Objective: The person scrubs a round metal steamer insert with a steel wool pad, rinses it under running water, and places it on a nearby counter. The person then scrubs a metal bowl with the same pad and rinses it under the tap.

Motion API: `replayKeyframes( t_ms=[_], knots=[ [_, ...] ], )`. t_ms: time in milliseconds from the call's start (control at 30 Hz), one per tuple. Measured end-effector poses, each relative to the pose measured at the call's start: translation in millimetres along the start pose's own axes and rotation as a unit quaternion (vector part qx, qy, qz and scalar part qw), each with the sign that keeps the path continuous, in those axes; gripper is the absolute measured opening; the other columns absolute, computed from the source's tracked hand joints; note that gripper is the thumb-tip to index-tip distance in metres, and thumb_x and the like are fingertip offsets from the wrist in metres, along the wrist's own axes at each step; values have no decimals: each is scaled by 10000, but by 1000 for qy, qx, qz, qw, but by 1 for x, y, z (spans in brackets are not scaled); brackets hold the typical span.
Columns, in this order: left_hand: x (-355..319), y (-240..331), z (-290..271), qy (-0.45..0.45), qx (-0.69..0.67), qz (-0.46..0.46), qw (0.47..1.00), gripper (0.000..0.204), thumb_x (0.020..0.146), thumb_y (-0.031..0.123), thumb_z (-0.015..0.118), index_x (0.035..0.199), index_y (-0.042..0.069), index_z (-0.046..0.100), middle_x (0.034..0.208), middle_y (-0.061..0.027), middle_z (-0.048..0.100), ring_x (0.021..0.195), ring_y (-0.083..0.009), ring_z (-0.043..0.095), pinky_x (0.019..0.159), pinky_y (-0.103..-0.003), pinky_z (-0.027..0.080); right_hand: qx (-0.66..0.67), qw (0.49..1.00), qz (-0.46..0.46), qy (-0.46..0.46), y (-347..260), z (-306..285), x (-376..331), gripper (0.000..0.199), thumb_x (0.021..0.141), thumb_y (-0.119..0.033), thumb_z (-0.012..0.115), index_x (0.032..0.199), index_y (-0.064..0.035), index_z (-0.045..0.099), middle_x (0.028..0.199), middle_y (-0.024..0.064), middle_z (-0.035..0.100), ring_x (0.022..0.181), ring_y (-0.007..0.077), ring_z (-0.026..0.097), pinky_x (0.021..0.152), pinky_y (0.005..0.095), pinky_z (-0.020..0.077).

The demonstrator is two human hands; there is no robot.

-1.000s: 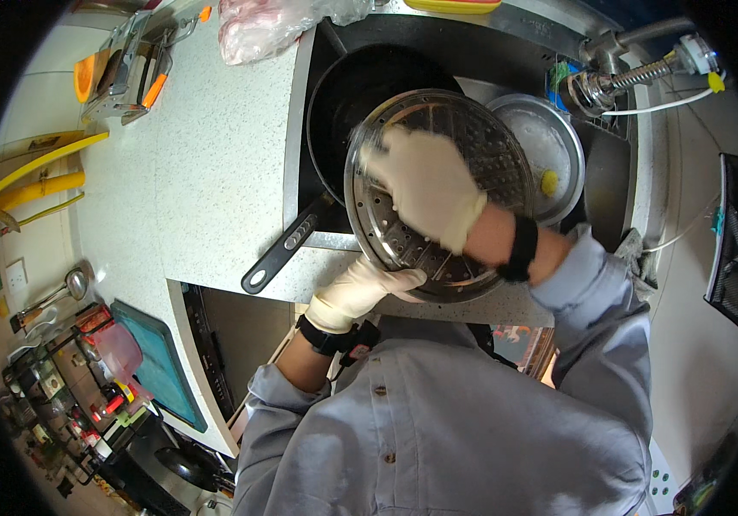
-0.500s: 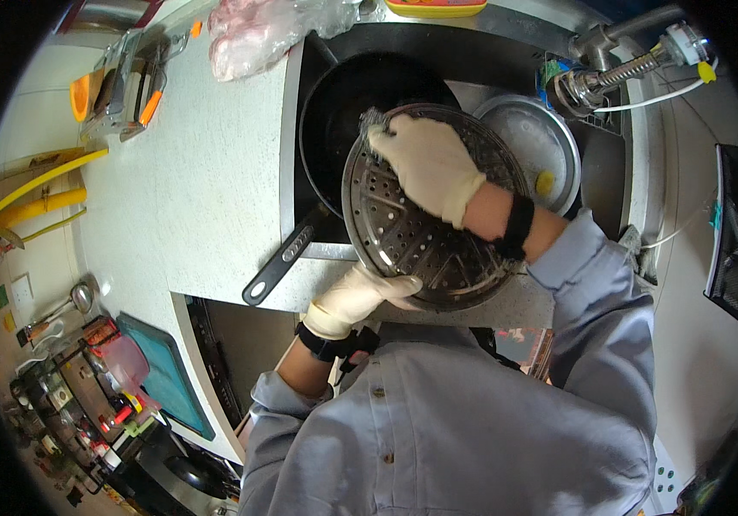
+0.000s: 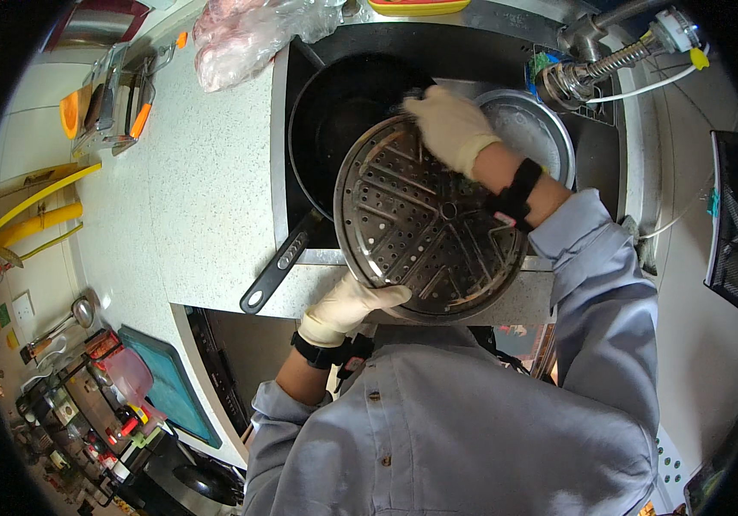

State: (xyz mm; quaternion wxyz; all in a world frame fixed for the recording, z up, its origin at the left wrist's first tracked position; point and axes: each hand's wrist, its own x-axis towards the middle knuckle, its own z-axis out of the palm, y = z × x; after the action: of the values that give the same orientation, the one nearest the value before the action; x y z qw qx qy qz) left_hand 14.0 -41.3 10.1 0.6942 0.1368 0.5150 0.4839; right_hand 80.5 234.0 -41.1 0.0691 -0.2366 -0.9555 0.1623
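A round, perforated metal steamer tray (image 3: pixel 425 224) with raised radiating ribs is held tilted over the front edge of the sink. My gloved left hand (image 3: pixel 343 308) grips its near-left rim, thumb on top and fingers underneath. At the far rim is my gloved right hand (image 3: pixel 453 127), closed on a dark grey steel wool scrubber (image 3: pixel 413 96) and somewhat blurred. Beneath and behind the tray, a black wok (image 3: pixel 330 116) sits in the sink, its handle (image 3: pixel 276 265) sticking out over the counter. A metal basin (image 3: pixel 541 129) lies behind my right wrist, partly covered.
A flexible faucet (image 3: pixel 588 77) hangs over the sink's right side. Clear plastic bags of pinkish contents (image 3: pixel 253 43) lie on the counter (image 3: pixel 205 189) at the back left. Farther left stands a knife rack (image 3: pixel 111 107); a teal cutting board (image 3: pixel 171 387) leans below.
My right hand has moved right along the tray's far side with the scrubber. The tray has tipped and turned slightly, showing more of its face. My left hand keeps its grip.
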Motion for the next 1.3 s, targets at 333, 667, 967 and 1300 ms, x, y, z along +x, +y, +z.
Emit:
replayKeyframes(
  t_ms=[333,667,967,1300],
  knots=[
    [4,0,-7,-3,-7,-39,999,454,790,-16,681,1222,0,541,1103,-86,631,943,-189,621,832,-324,520,52,996,-62,43,-44,-12,-26,209,779,-54,542,971,-33,623,903,168,621,849,353,619,742,449,508],
    [7,-10,-17,22,59,34,997,533,769,-35,693,1268,19,513,1151,-39,600,1009,-160,573,899,-319,473,25,1000,-8,2,-38,-41,-18,196,800,-97,547,963,-45,641,902,135,613,877,330,619,761,432,495],
    [8,-7,-13,65,-14,46,997,448,749,-83,651,1176,20,566,1066,-30,623,921,-149,597,852,-301,489,94,990,-96,33,-62,-19,-46,293,839,-116,508,1110,-35,584,861,159,609,797,354,621,719,430,509],
    [4,1,-17,60,15,92,994,493,772,-64,694,1234,5,538,1101,-43,617,979,-152,589,861,-292,483,75,995,65,7,-23,-43,-31,231,882,-129,497,1088,-64,580,857,179,592,804,355,620,731,450,518]
  ],
)
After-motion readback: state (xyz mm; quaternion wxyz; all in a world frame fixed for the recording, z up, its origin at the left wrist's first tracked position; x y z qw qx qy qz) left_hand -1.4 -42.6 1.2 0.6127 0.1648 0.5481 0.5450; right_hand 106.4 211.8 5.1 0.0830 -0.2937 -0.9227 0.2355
